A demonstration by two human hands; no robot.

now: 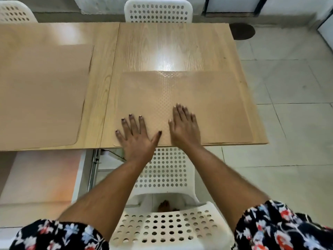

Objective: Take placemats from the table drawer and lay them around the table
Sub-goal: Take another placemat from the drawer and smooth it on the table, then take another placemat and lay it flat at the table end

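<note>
A tan placemat [212,105] with a fine dotted texture lies flat on the wooden table [162,44], along its near edge on the right half. My left hand [137,136] rests palm down on the mat's near left corner, fingers spread. Beside it, my right hand [185,127] presses flat on the same mat, fingers together. Neither hand grips anything. A second tan placemat [41,98] lies flat on the left half of the table. Below the table's near left edge the open drawer [79,177] sticks out, with something pale inside.
A white perforated chair [167,177] stands between me and the table. Two more white chairs [158,10] [14,12] stand at the far side. Tiled floor [288,123] lies to the right, with a dark round floor mark [242,31] beyond the table's far right corner.
</note>
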